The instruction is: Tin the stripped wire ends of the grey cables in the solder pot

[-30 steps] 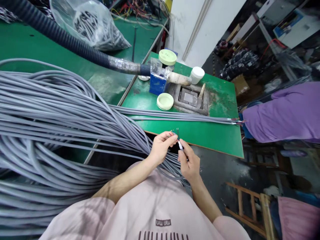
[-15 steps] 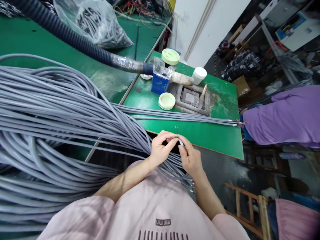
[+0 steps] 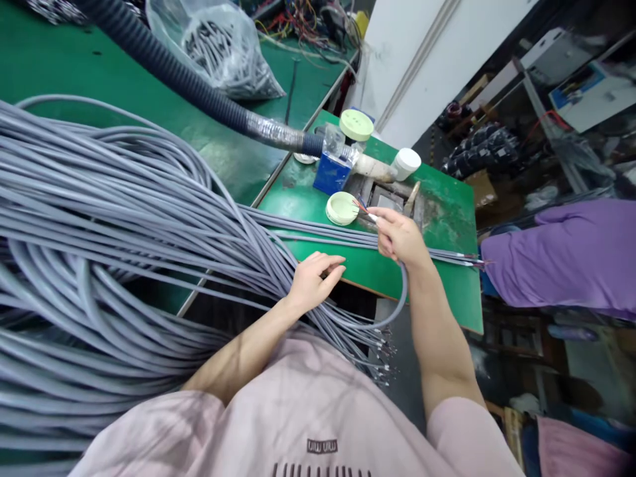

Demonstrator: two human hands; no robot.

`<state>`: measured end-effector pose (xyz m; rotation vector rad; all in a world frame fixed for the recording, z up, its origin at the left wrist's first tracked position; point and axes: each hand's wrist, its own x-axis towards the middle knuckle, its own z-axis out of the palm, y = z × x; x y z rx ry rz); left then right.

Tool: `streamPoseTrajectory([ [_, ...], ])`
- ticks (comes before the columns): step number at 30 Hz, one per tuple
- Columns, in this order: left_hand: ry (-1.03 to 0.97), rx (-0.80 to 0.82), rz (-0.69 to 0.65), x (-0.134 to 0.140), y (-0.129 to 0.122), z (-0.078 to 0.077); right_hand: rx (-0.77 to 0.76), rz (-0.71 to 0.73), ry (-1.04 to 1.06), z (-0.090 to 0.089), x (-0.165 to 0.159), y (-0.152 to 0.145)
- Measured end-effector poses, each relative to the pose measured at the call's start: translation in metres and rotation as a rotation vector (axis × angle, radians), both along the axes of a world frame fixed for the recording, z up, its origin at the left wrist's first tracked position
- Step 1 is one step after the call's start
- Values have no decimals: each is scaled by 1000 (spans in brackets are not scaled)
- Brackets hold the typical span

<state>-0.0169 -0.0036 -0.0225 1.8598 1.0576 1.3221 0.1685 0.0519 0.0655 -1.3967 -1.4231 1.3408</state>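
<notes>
My right hand is closed round the end of a grey cable, whose loose end curves down below the wrist. Thin coloured wires stick out of the held end and reach the rim of a shallow pale-green round container; whether they touch it I cannot tell. Close to the bench's front edge, my left hand is empty, with thumb and fingers apart. It hovers by the big bundle of grey cables. Several cables lie across the green bench behind both hands.
A black ribbed hose runs to a blue box. Behind my right hand sits a square soldering pot with a stick on it. A white cup and a green-lidded jar stand nearby. A person in purple is at right.
My hands have separated. The right has moved forward and right with the cable end, bringing its wires to the container; the left has let go and stays near the bench edge.
</notes>
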Motion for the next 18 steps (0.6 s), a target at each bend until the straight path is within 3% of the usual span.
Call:
streamPoseTrajectory([
  [8, 138, 76, -37, 0, 7, -14, -133, 83, -170, 0, -14, 48],
  [18, 195, 59, -59, -2, 8, -13, -185, 99, -226, 0, -18, 60],
])
